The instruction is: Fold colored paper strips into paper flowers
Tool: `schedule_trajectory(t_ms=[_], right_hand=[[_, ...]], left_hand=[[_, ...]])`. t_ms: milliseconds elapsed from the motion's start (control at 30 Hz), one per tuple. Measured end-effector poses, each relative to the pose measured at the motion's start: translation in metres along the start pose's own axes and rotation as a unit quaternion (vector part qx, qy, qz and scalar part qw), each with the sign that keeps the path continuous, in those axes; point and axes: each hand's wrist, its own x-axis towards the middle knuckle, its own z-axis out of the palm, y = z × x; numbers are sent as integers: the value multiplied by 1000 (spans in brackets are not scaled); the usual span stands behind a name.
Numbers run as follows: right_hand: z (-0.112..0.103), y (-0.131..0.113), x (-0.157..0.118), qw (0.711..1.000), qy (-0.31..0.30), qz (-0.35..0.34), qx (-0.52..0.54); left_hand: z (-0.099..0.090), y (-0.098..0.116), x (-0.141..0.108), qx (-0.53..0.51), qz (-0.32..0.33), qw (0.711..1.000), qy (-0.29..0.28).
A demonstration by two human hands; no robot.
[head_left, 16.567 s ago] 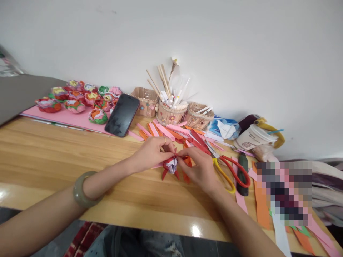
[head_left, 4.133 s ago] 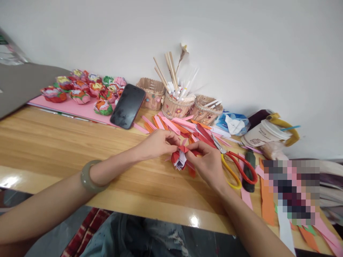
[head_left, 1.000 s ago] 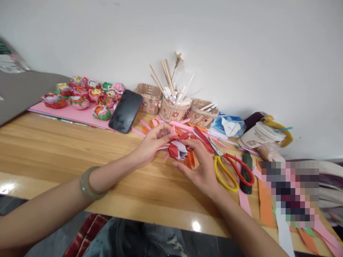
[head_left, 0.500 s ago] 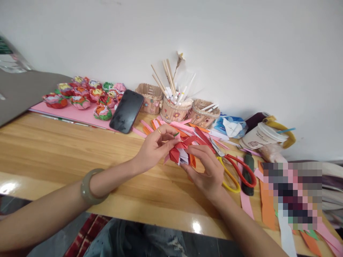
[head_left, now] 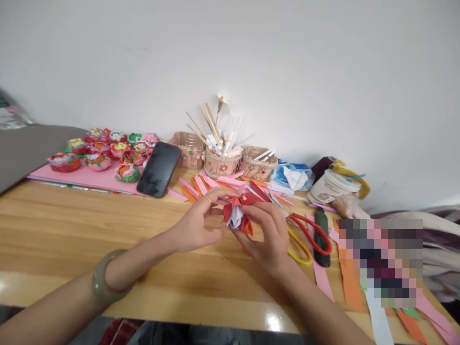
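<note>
A folded paper flower (head_left: 235,216), red outside with white and orange parts, is held above the wooden table between both hands. My right hand (head_left: 269,235) grips its right side, thumb below and fingers above. My left hand (head_left: 196,225) curves around the left side, its fingers reaching the top and back of the flower. The left thumb stands apart from the paper, and the left fingertips are partly hidden. Behind the hands lie cut pink and orange paper strips (head_left: 201,184). Scissors with red (head_left: 316,235) and yellow handles are just right of my right hand.
Finished paper flowers (head_left: 97,162) cover a pink sheet (head_left: 82,178) at the left, with a phone (head_left: 158,168) leaning beside them. Decorated baskets (head_left: 223,163) stand along the wall. A tissue pack (head_left: 293,175), white cup (head_left: 332,186), dark green tool (head_left: 321,239) and more strips (head_left: 350,273) lie right.
My left thumb has come off the flower and dropped below it, so the left hand is wider apart. The flower now turns its white inside more towards me. The view has tilted up slightly.
</note>
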Motion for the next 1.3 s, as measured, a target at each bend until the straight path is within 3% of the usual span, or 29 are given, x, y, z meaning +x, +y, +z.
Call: schedule_trajectory(t_ms=[67,133,233,300,433,533,833,933,1067,1200,1300], right_hand=[[-5,-2,5,994,-47,42,91],[-8,-2,9,965,-102,117,212],[-10,1,11,892,-36,277,355],[-9,3,13,849,-18,363,383],[-9,5,22,804,-127,417,405],[-9,4,25,785,-147,435,416],[-1,6,18,783,-112,470,391],[0,5,18,782,-96,473,393],[0,0,18,774,-83,490,392],[-2,-7,17,805,-67,471,355],[-3,-9,16,825,-70,443,343]], left_hand=[[-1,-1,4,6,-26,999,28],[-2,-2,8,5,-28,999,44],[-5,-2,11,15,-3,999,32],[-5,-1,11,42,-8,999,5],[-4,4,7,79,-39,995,-36],[-4,4,6,77,-51,994,-58],[-4,2,4,131,-14,988,-78],[-4,1,5,191,40,978,-81],[-5,-4,4,307,150,936,-89],[-3,-9,-1,382,181,902,-88],[-2,-10,-4,391,207,895,-62]])
